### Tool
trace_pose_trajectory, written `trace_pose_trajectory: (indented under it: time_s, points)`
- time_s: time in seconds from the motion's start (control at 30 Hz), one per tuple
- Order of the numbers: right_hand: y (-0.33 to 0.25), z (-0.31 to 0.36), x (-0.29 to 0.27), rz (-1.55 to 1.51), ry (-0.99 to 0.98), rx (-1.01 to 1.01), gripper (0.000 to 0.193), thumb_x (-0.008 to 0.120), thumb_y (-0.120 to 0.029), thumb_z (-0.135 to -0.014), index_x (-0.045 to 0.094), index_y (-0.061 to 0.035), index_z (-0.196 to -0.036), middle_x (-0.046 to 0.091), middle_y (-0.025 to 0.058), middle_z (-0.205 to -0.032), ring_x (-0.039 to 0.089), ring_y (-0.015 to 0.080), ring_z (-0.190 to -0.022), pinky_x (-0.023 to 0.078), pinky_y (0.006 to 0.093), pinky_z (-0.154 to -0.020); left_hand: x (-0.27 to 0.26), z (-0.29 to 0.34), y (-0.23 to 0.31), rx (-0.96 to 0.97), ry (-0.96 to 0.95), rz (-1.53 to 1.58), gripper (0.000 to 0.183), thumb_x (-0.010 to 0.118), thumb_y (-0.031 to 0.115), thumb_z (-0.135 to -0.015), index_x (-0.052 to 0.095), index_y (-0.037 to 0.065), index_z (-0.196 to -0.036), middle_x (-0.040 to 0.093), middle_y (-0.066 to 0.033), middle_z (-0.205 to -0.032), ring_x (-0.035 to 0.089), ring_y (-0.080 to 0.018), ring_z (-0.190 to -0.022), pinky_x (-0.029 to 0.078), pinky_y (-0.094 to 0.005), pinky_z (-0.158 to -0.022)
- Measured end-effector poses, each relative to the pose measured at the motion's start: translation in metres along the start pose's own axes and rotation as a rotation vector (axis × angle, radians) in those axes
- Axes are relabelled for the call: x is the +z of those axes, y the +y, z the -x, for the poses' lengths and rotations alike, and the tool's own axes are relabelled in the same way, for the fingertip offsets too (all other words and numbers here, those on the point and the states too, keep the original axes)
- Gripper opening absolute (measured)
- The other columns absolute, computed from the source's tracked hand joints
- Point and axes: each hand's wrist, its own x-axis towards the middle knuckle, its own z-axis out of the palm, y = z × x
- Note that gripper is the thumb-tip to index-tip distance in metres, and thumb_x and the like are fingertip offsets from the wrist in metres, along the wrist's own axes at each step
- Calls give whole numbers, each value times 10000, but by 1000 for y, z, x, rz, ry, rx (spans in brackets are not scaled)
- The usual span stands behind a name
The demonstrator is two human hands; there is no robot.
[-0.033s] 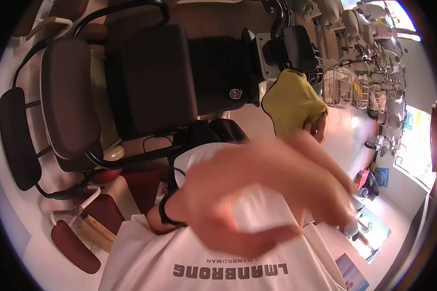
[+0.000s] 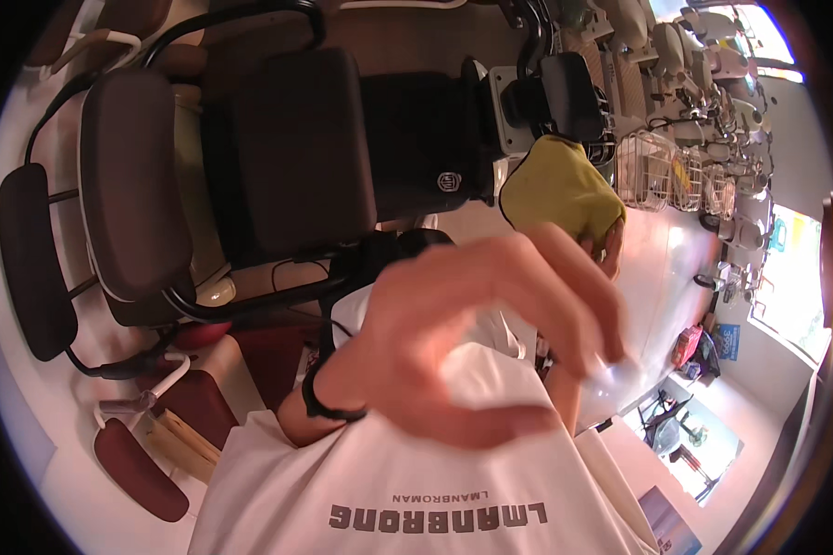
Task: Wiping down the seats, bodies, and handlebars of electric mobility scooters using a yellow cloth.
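My left hand, with a black band at the wrist, is large and blurred close in front of the white shirt. Its fingers and thumb curve apart in a C shape, open and holding nothing. Farther off, my right hand grips the lower right edge of a yellow-green cloth with dark edging. The left hand hides part of the right arm. The cloth hangs beside the front end of a scooter with a dark padded seat and a black footboard.
A black armrest bar runs along the near side of the scooter. Brown padded seats stand at lower left. Several parked scooters with white wire baskets line the right side. A glass-topped table stands at lower right.
My left hand's fingers have drawn up and to the left, and its thumb has risen. The cloth lies a little flatter, with my right hand still at its edge.
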Motion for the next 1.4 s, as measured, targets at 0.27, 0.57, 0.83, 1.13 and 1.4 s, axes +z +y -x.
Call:
trace_pose_trajectory:
  time_s: [0.27,0.57,0.83,1.13,1.4]
  points:
    - [-145,53,12,-249,-691,-357,464,721,29,-776,670,-25,-1234,726,142,-1008,696,292,-835,570,348,-757,-52,50,-49,-232,167,-727,174,753,-23,-853,588,5,-804,699,-124,-1181,665,-233,-1048,554,-322,-860]
    - [-196,56,56,-290,-1218,-532,360,724,-35,-817,688,-43,-1175,708,160,-935,681,372,-800,561,436,-704,-97,110,-23,-432,92,-1082,332,716,316,-909,689,44,-1097,731,-107,-1018,685,-321,-982,464,-448,-1020]
    - [-210,30,117,-292,-1697,-438,420,700,-45,-815,655,-49,-1232,761,101,-967,704,308,-825,548,381,-760,-111,184,17,-794,187,-1490,259,799,235,-824,652,68,-957,691,-120,-860,660,-347,-797,512,-426,-685]
    - [-168,90,210,-457,-1893,-601,511,788,-144,-794,664,-65,-1284,728,140,-1053,692,348,-958,554,434,-822,-101,143,17,-833,348,-1410,226,782,173,-819,660,48,-961,686,-148,-906,668,-390,-800,541,-450,-694]
    - [-213,55,181,-270,-2096,-698,260,685,-283,-921,696,-33,-993,699,202,-841,685,388,-847,534,486,-735,-106,120,66,-1525,269,-1713,286,808,202,-732,717,99,-983,696,-136,-902,660,-350,-962,485,-483,-897]
